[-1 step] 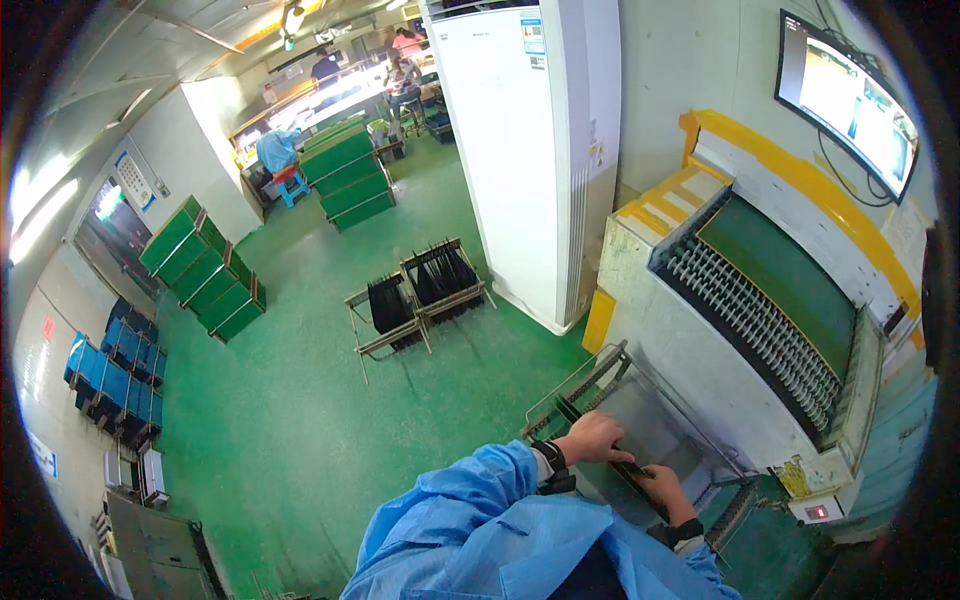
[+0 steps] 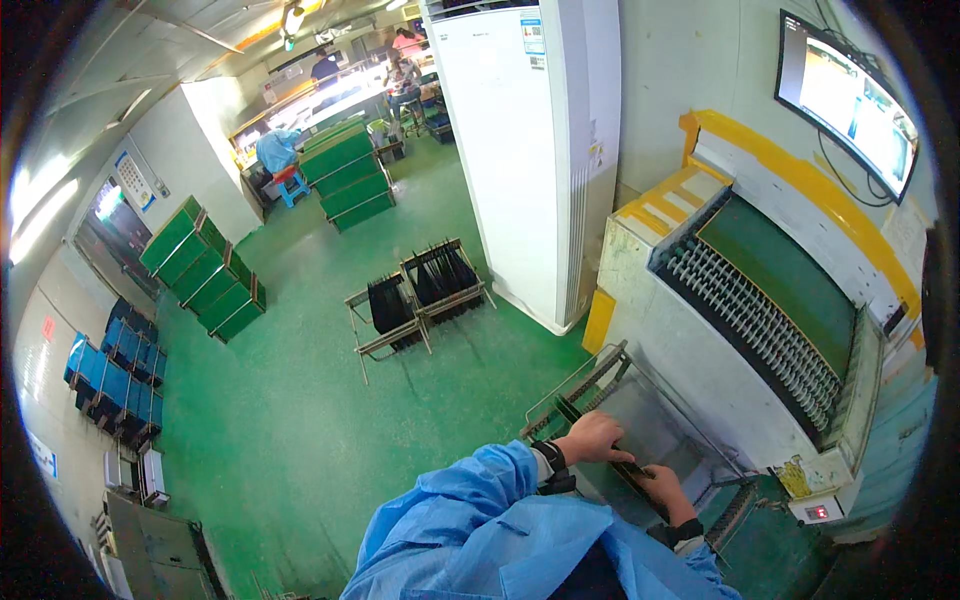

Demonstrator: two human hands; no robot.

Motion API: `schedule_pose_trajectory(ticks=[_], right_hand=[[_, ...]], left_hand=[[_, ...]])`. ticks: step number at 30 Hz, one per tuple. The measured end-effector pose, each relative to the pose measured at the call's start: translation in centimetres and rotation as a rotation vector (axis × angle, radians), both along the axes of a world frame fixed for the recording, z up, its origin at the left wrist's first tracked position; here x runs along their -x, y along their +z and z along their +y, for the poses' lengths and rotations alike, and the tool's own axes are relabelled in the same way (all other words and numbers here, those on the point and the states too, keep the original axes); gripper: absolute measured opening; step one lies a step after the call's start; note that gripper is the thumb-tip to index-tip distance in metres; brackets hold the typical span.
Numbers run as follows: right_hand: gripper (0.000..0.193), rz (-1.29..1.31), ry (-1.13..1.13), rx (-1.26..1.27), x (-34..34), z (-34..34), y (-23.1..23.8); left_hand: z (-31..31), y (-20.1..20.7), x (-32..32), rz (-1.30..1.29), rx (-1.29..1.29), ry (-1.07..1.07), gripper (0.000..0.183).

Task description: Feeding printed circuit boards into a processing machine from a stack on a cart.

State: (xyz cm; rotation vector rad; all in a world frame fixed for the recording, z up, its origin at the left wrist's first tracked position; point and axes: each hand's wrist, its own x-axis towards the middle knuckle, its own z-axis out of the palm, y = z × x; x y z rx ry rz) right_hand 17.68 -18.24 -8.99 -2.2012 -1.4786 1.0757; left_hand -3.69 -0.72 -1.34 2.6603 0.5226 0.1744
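Observation:
My left hand (image 2: 595, 438) is closed over the upper edge of a thin dark panel (image 2: 628, 470), which stands on edge in a metal rack (image 2: 602, 368) low in front of me. Close beside it, my right hand (image 2: 665, 487) pinches the same edge, thumb and fingers together. Both wrists wear dark bands below blue sleeves. Another dark green panel edge (image 2: 568, 408) shows just beyond my left hand. The panel's lower part is hidden by my hands and body. A pale flat sheet (image 2: 655, 425) lies behind my hands within the frame.
Right of me stands a roller conveyor (image 2: 755, 325) with a green board (image 2: 775, 275) on it. A tall white cabinet unit (image 2: 515, 170) is ahead. Racks of black panels (image 2: 440, 275), green panels (image 2: 205, 270) and blue panels (image 2: 115, 350) stand on the floor. People work at a far bench.

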Motion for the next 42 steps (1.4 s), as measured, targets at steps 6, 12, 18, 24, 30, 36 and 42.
schedule_pose_trajectory(ticks=[6, 12, 18, 24, 30, 36, 42], right_hand=[[0.04, 0.042, -0.025, 0.011, -0.3, 0.1, -0.6], [0.039, 0.065, -0.043, 0.005, -0.9, -0.2, -1.6], [0.039, 0.017, -0.017, -0.023, -0.8, 0.1, -1.2], [0.042, 0.019, -0.012, -0.011, -0.9, 0.2, -0.9], [0.042, 0.037, -0.024, -0.006, -0.6, 0.2, 0.3], [0.042, 0.048, -0.037, 0.016, -0.7, 0.4, 0.3], [0.044, 0.061, -0.041, 0.026, -0.4, 0.6, 0.9]], left_hand=[[-0.1, -0.2, -0.1, -0.055, -0.011, 0.021, 0.062], [0.0, 0.0, -0.3, -0.009, 0.005, 0.011, 0.066], [0.2, 0.0, -0.5, -0.02, -0.011, 0.013, 0.067], [0.4, -0.8, -0.7, -0.067, -0.016, 0.007, 0.067], [0.3, -0.6, -0.7, -0.091, -0.021, 0.015, 0.066], [0.3, -0.5, -0.7, -0.088, -0.018, 0.017, 0.066], [0.3, -0.1, -0.7, -0.069, -0.012, 0.011, 0.065]])
